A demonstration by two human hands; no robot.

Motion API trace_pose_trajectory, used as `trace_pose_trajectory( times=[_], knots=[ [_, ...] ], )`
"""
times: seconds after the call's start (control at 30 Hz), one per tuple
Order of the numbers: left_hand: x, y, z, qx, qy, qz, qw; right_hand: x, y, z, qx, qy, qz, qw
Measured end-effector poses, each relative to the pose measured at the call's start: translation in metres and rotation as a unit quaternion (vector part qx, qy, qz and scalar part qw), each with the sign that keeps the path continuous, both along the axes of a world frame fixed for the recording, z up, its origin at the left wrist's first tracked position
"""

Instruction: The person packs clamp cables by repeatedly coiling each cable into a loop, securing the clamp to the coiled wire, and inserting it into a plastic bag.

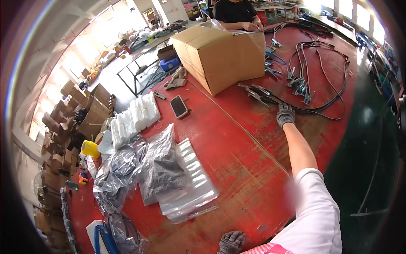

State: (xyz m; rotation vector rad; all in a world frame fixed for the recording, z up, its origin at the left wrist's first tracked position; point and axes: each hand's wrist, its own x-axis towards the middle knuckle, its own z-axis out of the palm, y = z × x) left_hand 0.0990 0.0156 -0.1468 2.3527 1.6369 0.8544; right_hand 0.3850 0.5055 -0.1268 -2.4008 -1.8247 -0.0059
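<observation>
My right hand (286,115), in a grey glove, reaches far across the red table (237,169). Its fingers curl over a bundle of black cables (313,111). Metal clamps (256,93) at the bundle's end lie just left of that hand. More clamps (301,89) on thinner cables rest beyond it. Low in the view, my gloved left hand (231,242) is at the near table edge with its fingers curled in; nothing shows in it. Flat clear plastic bags (190,182) and a bagged dark item (163,169) lie to its upper left.
A cardboard box (228,55) stands at the far side, with another person (237,15) behind it. A phone (179,106), rolled plastic bags (135,115), a yellow tape roll (90,149) and a blue tool (105,239) occupy the left side.
</observation>
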Motion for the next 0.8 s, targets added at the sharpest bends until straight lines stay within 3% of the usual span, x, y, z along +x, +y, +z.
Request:
trace_pose_trajectory(
  times=[0.13,0.2,0.23,0.27,0.3,0.33,0.37,0.43,0.47,0.57,0.63,0.7,0.77,0.8],
  knots=[
    [-0.001,0.002,-0.008,0.024,0.019,-0.002,1.0,-0.005,0.035,0.002,0.024,0.01,0.044,0.999],
    [0.0,0.0,-0.009,0.009,0.026,0.003,1.0,-0.007,0.043,0.003,-0.038,0.083,-0.008,0.996],
    [0.001,0.001,-0.008,0.014,0.025,0.005,1.0,-0.013,0.033,0.019,-0.054,0.112,0.022,0.992],
    [-0.001,-0.006,-0.017,0.012,0.025,0.005,1.0,-0.012,0.043,-0.005,-0.057,0.112,0.021,0.992],
    [-0.001,-0.011,-0.023,-0.063,-0.033,0.03,0.997,-0.021,0.044,-0.008,0.081,0.194,0.06,0.976],
    [0.003,-0.013,-0.03,-0.135,-0.093,0.056,0.985,-0.023,0.047,-0.008,0.218,0.27,0.102,0.932],
    [0.003,-0.017,-0.037,-0.136,-0.097,0.058,0.984,-0.023,0.042,-0.012,0.32,0.139,0.156,0.924],
    [0.002,0.006,0.002,0.003,0.016,-0.003,1.0,-0.054,0.014,0.043,0.31,0.238,0.203,0.898],
    [0.002,0.006,0.003,0.003,0.016,-0.005,1.0,-0.07,0.006,0.052,0.313,0.305,0.273,0.857],
    [0.004,0.012,0.009,-0.007,-0.03,0.017,0.999,-0.108,-0.052,0.08,0.234,0.542,0.436,0.679],
    [-0.01,0.03,0.035,-0.023,-0.124,0.064,0.99,-0.11,-0.116,0.132,0.245,0.216,0.561,0.761],
    [-0.047,0.057,0.079,0.087,-0.063,0.048,0.993,-0.117,-0.167,0.155,0.181,0.17,0.622,0.742],
    [-0.053,0.083,0.138,0.325,-0.068,0.171,0.928,-0.124,-0.21,0.163,0.156,0.064,0.692,0.702],
    [-0.056,0.091,0.175,0.304,-0.02,0.154,0.94,-0.131,-0.23,0.162,0.189,0.067,0.721,0.663]
  ],
)
